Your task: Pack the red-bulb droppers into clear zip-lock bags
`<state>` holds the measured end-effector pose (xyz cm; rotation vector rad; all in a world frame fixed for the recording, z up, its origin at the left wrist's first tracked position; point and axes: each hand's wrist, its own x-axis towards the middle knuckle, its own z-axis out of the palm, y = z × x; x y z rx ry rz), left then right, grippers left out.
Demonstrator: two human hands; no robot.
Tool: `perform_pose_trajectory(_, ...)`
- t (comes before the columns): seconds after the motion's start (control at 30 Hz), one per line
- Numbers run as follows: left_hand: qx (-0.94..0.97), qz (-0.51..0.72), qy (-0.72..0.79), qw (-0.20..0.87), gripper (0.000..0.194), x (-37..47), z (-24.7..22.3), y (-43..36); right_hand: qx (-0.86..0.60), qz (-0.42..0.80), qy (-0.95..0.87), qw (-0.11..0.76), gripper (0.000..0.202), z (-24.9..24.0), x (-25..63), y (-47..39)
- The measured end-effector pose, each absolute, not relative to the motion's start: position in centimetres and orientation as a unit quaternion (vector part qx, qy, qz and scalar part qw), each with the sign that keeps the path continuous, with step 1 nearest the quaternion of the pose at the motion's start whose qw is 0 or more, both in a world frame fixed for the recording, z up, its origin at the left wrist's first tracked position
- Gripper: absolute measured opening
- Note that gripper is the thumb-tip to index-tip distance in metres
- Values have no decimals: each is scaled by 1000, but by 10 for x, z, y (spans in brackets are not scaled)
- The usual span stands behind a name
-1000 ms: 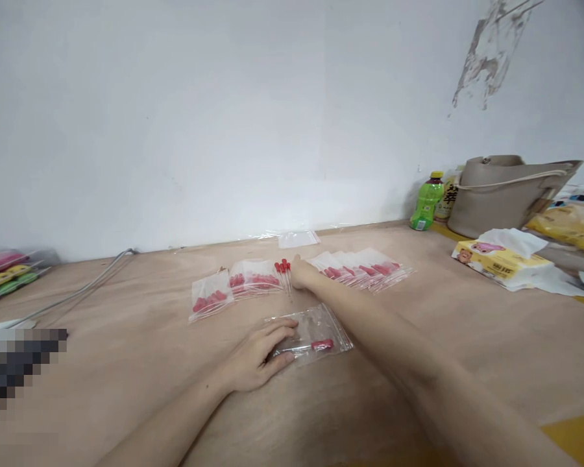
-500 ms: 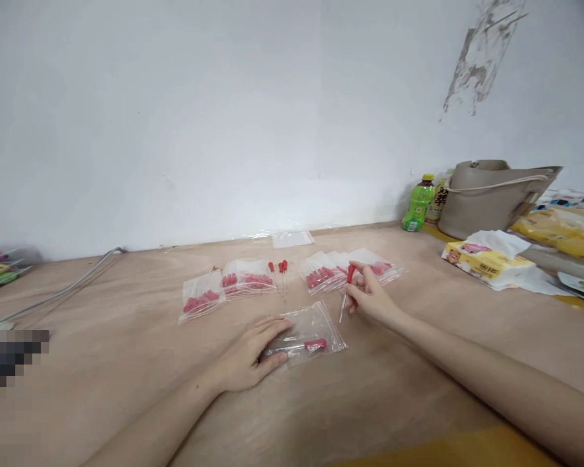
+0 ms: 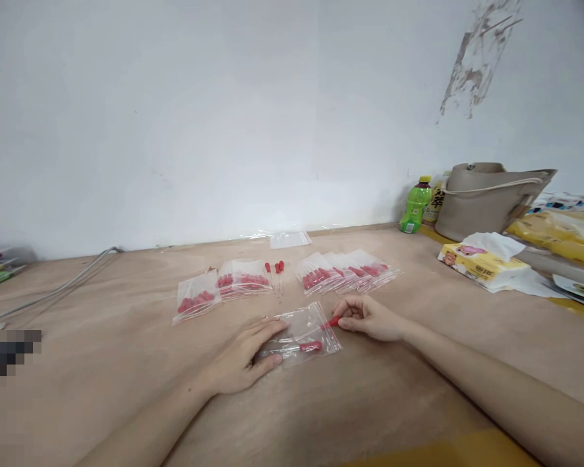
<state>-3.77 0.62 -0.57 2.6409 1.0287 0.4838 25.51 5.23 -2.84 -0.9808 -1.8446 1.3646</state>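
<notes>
My left hand (image 3: 246,353) lies flat on the left part of a clear zip bag (image 3: 304,324), its thumb and fingers apart. Inside this bag is one glass dropper with a red bulb (image 3: 311,346). Between the thumb and fingers of my right hand (image 3: 367,318) is the red bulb of a second dropper (image 3: 333,322). It points left at the bag's right-hand zip edge, and its thin tube appears to run into the bag. Farther back, several loose droppers (image 3: 279,267) lie side by side.
Filled zip bags of droppers lie in a left group (image 3: 243,277) and a right group (image 3: 343,271). A flat bag (image 3: 290,240) rests by the wall. At right are a tissue pack (image 3: 481,266), green bottle (image 3: 415,204) and grey bag (image 3: 486,201). A cable (image 3: 78,279) runs at left.
My right hand has come left and nearer with its dropper, which has turned from upright to nearly level at the bag's edge. My left hand stays on the bag.
</notes>
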Motion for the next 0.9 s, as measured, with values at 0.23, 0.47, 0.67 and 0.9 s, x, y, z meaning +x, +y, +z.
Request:
perform_pose_trajectory(0.23,912,166,352,132,46,-36,-6,7,-384,341,-781,355,16,-39,229,48)
perform_pose_trajectory(0.47,914,182,328,156,36,-35,-5,7,-330,337,-826,309,17,-31,234,53)
perform_pose_trajectory(0.67,898,205,340,189,17,-34,-3,5,-444,287,-784,327,19,0,231,88)
perform_pose_trajectory(0.9,898,198,333,207,16,-32,2,4,-565,182,-756,277,21,11,140,140)
